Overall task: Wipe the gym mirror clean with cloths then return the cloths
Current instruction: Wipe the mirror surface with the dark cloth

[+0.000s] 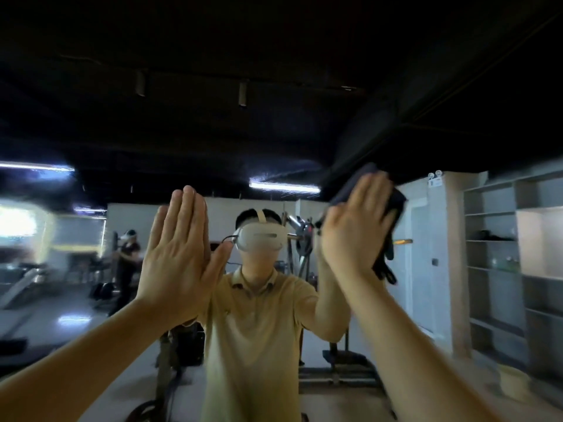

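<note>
A gym mirror (304, 132) fills the view, with shelves (499, 254) reflected near its right edge. The left hand (179, 254) lies flat on the glass, fingers straight and together. The right hand (356, 229), fingers straight, presses a dark cloth (396, 205) against the mirror right of centre.

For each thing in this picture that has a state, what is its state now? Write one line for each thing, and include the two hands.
mirror: upright; I cannot tell whether it is clean.
cloth: dark, pressed on the mirror, one end hanging down.
right hand: flat, fingers straight, presses the cloth.
left hand: flat, fingers straight, against the mirror, no cloth visible under it.
ceiling lights: on, seen in the reflection.
</note>
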`<state>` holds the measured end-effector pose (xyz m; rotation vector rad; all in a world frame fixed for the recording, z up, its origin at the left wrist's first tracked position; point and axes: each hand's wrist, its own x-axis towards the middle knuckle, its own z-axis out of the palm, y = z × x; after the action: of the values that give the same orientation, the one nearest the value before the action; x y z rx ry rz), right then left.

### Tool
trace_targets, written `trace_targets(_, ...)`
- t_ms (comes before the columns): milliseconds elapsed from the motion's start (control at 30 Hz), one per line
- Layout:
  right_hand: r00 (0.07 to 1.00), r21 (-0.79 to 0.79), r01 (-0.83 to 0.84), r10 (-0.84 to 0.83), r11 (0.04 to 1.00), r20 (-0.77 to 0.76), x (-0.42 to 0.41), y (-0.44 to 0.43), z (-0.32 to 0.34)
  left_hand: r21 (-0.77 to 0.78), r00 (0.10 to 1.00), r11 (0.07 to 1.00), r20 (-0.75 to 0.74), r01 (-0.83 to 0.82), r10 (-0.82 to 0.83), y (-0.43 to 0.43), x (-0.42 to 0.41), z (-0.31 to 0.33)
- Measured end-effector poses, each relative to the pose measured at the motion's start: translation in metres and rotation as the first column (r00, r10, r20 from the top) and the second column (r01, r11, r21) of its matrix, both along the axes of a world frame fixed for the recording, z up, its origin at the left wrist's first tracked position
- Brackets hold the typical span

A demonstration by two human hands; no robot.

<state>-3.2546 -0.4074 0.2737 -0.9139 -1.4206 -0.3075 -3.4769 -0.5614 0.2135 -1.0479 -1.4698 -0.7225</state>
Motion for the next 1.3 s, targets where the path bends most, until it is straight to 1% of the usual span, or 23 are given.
trace_targets(67,0.99,0.157,-0.032,0.009,0.987,0.141,-0.049,-0.03,-0.002,-0.05,0.997,0.996,-0.014,0.074,-0.075,-0.013,-0.002,0.003)
trace_targets(133,0.952,0.282,-0.132,0.042,0.95,0.304,-0.1,-0.062,-0.016,-0.049,0.978,0.977,0.029,0.207,-0.206,-0.029,-0.006,0.005)
trace_targets(200,0.848,0.343,-0.264,0.048,0.901,0.528,-0.137,-0.089,-0.044,0.053,0.957,0.959,0.074,0.278,-0.281,-0.045,-0.012,0.0)
trace_targets(267,0.679,0.434,-0.316,-0.118,0.844,0.725,-0.148,-0.101,-0.075,0.139,0.957,0.954,0.078,0.266,-0.279,-0.058,-0.019,-0.012)
trace_targets(300,0.611,0.471,-0.335,-0.192,0.816,0.768,-0.142,-0.097,-0.084,0.146,0.963,0.957,0.062,0.252,-0.263,-0.061,-0.023,-0.019)
trace_targets(333,0.584,0.479,-0.352,-0.21,0.804,0.784,-0.13,-0.09,-0.086,0.136,0.97,0.963,0.041,0.233,-0.24,-0.062,-0.026,-0.026)
trace_targets(367,0.595,0.469,-0.344,-0.198,0.813,0.779,-0.115,-0.08,-0.082,0.119,0.978,0.972,0.022,0.203,-0.207,-0.062,-0.03,-0.031)
trace_targets(400,0.632,0.444,-0.31,-0.167,0.84,0.757,-0.097,-0.068,-0.076,0.098,0.986,0.982,0.01,0.164,-0.166,-0.06,-0.033,-0.036)
trace_targets(433,0.693,0.411,-0.257,-0.129,0.875,0.709,-0.077,-0.053,-0.067,0.07,0.992,0.99,0.008,0.124,-0.125,-0.056,-0.035,-0.039)
trace_targets(500,0.816,0.316,-0.132,-0.078,0.94,0.572,-0.033,-0.022,-0.051,0.006,0.998,0.998,0.032,0.061,-0.061,-0.044,-0.035,-0.045)
trace_targets(600,0.935,0.088,-0.032,-0.002,0.996,0.356,0.032,0.016,-0.04,-0.002,0.995,1.0,0.091,0.028,-0.028,-0.024,-0.029,-0.048)
trace_targets(667,0.979,-0.035,-0.04,0.046,0.999,0.2,0.057,0.029,-0.047,0.025,0.993,0.999,0.115,0.033,-0.035,-0.016,-0.027,-0.049)
trace_targets(733,0.996,-0.112,-0.049,0.057,0.993,0.068,0.052,0.025,-0.07,0.026,0.993,0.999,0.113,0.038,-0.041,-0.016,-0.028,-0.049)
trace_targets(800,0.998,-0.123,-0.051,0.054,0.991,0.021,0.02,0.003,-0.106,0.004,0.993,0.999,0.105,0.046,-0.046,-0.019,-0.028,-0.05)
trace_targets(867,0.993,-0.056,-0.064,0.069,0.996,0.101,-0.028,-0.028,-0.144,-0.031,0.994,0.998,0.097,0.06,-0.056,-0.025,-0.029,-0.05)
trace_targets(967,0.938,0.132,-0.172,0.121,0.976,0.324,-0.109,-0.078,-0.189,-0.076,0.99,0.991,0.096,0.112,-0.105,-0.04,-0.032,-0.05)
trace_targets(1000,0.893,0.167,-0.241,0.151,0.956,0.424,-0.132,-0.095,-0.199,-0.09,0.985,0.985,0.1,0.148,-0.139,-0.047,-0.033,-0.051)
trace_targets(1067,0.757,0.177,-0.374,0.189,0.91,0.626,-0.159,-0.12,-0.215,-0.082,0.97,0.969,0.089,0.233,-0.225,-0.061,-0.035,-0.061)
trace_targets(1133,0.654,0.207,-0.416,0.133,0.885,0.745,-0.156,-0.12,-0.216,-0.043,0.965,0.965,0.056,0.258,-0.256,-0.073,-0.039,-0.077)
trace_targets(1167,0.632,0.248,-0.413,0.08,0.876,0.771,-0.144,-0.112,-0.211,-0.03,0.966,0.967,0.048,0.255,-0.253,-0.076,-0.042,-0.086)
trace_targets(1200,0.636,0.288,-0.397,0.035,0.871,0.771,-0.128,-0.1,-0.205,-0.024,0.968,0.969,0.047,0.247,-0.245,-0.079,-0.045,-0.095)
trace_targets(1233,0.667,0.31,-0.356,0.007,0.882,0.745,-0.109,-0.085,-0.199,-0.027,0.972,0.973,0.05,0.231,-0.23,-0.079,-0.048,-0.104)
trace_targets(1300,0.779,0.296,-0.202,-0.03,0.934,0.626,-0.063,-0.046,-0.189,-0.043,0.98,0.98,0.065,0.194,-0.191,-0.074,-0.052,-0.117)
